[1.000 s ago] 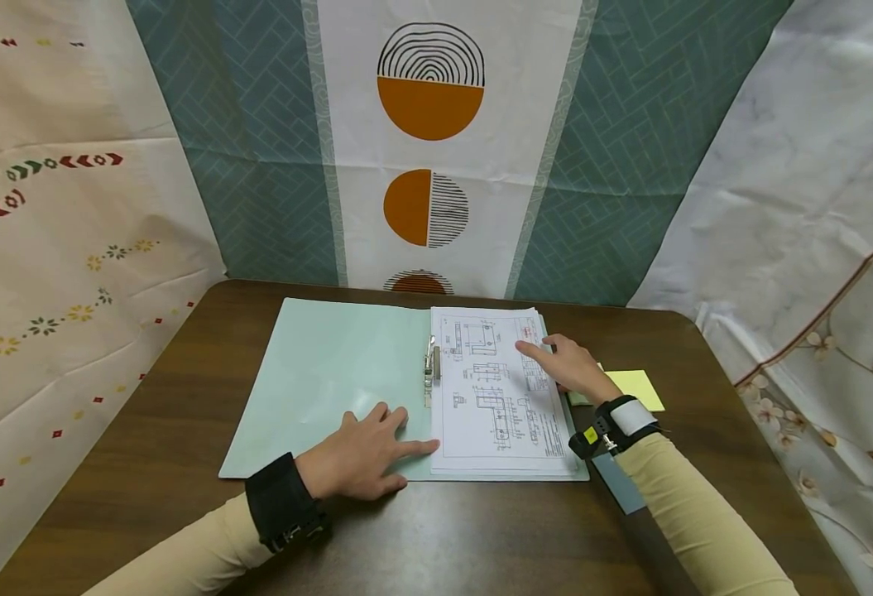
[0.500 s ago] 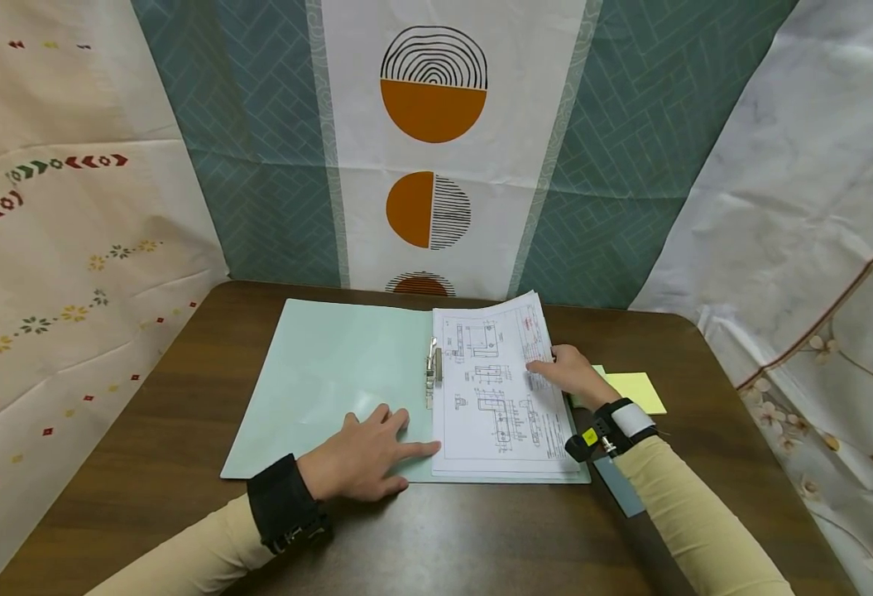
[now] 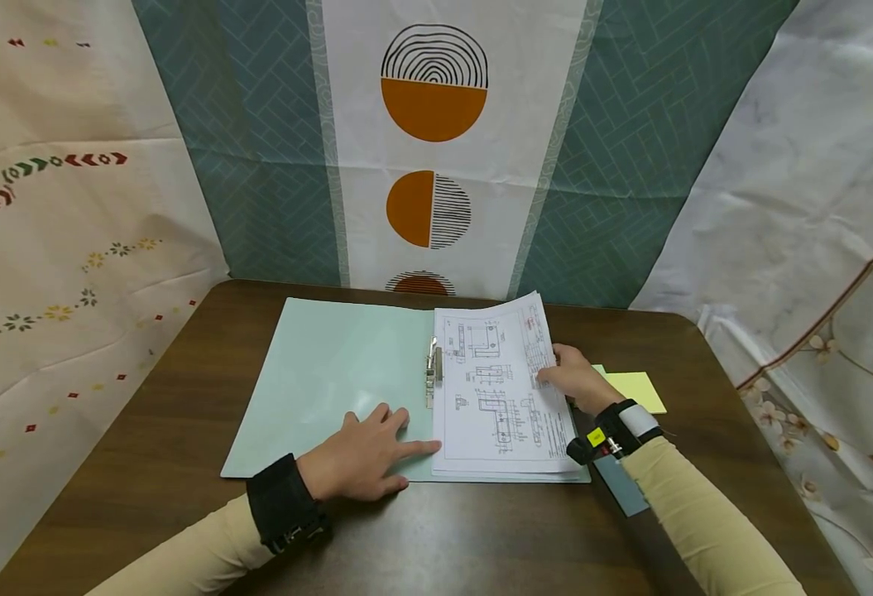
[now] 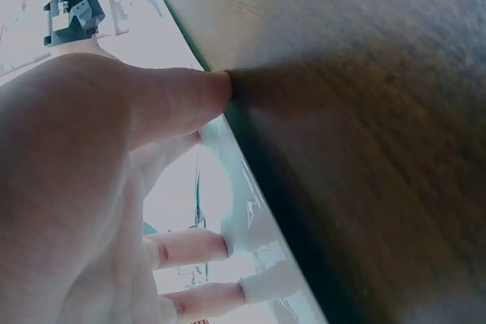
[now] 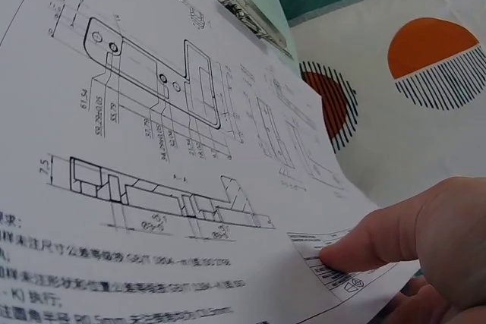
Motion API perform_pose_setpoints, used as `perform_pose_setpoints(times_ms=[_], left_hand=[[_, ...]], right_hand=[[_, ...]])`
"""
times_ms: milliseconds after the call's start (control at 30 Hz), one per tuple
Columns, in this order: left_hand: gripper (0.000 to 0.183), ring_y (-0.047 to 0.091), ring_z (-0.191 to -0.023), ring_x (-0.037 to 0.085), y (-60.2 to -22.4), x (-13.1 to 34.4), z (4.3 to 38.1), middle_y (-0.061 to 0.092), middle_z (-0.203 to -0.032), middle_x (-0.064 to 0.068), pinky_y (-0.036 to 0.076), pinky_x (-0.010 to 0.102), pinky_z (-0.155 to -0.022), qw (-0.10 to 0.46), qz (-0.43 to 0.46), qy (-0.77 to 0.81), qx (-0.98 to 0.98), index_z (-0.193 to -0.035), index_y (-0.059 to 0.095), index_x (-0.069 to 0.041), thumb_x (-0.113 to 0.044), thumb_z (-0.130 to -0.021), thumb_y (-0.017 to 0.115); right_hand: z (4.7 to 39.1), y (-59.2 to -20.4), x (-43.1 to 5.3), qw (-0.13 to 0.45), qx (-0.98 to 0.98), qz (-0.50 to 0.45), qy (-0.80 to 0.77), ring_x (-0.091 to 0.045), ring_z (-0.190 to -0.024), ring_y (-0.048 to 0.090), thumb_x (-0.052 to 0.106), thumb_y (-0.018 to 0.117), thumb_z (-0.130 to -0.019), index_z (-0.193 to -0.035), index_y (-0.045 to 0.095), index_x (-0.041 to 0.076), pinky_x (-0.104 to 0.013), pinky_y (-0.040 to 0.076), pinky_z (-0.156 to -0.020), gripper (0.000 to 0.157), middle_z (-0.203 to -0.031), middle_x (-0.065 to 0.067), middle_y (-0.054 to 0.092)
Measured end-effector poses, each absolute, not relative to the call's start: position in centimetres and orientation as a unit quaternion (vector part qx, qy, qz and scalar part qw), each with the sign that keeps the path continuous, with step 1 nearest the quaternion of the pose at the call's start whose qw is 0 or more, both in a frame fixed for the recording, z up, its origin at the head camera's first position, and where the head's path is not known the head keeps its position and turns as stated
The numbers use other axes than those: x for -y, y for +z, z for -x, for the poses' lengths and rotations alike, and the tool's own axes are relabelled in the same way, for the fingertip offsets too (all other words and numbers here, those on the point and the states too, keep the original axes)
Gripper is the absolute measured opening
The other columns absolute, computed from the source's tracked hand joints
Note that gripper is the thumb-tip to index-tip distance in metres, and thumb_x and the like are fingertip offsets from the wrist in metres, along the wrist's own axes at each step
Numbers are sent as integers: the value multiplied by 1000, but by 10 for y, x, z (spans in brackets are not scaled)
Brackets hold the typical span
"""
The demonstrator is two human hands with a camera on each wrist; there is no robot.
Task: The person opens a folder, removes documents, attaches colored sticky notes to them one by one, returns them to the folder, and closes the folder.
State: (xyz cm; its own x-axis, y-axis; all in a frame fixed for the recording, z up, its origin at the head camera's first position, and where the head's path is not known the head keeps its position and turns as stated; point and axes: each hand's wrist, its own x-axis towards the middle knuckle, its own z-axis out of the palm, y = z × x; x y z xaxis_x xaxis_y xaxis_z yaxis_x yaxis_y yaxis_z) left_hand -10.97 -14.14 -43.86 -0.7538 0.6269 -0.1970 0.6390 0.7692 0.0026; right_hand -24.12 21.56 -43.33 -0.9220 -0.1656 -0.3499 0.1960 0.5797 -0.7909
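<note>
A pale green folder lies spread on the table, with a metal clip along its fold. On its right half rests a stack of printed technical drawings. My right hand pinches the right edge of the upper sheets, thumb on top and fingers beneath; the far right corner is lifted and bowed. In the right wrist view the thumb presses on the printed sheet. My left hand rests spread on the folder's front edge, its index fingertip at the sheets' left edge and its thumb at the folder's rim.
Yellow sticky notes lie right of the folder, with a green piece partly hidden by the right hand. A blue-grey flat item lies under the right forearm. Patterned cloths hang behind the brown table.
My right hand has slid from the top of the sheets to their right edge and taken hold of them. Their far right corner has risen. The left hand stays in place.
</note>
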Motion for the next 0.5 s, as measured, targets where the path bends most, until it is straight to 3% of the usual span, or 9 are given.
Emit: perform_pose_setpoints(times_ms=[233,500], left_hand=[[65,51,-116,26,-436,141,107,57,-148,8,53,51,-73,95,-336,-28,-937,-166,51,-53,-52,-105,74],[76,54,-113,24,-440,144,106,59,-141,6,50,48,-70,68,-341,-19,-937,-173,42,-43,-51,-105,76]], right_hand=[[240,-434,-214,177,-870,-11,-459,-37,-105,77,4,60,-108,-162,44,-6,-40,67,-89,57,-142,-32,65],[240,-428,-225,174,-875,-12,-452,-34,-107,77,7,58,-110,-166,40,-5,-39,66,-91,60,-146,-31,64]])
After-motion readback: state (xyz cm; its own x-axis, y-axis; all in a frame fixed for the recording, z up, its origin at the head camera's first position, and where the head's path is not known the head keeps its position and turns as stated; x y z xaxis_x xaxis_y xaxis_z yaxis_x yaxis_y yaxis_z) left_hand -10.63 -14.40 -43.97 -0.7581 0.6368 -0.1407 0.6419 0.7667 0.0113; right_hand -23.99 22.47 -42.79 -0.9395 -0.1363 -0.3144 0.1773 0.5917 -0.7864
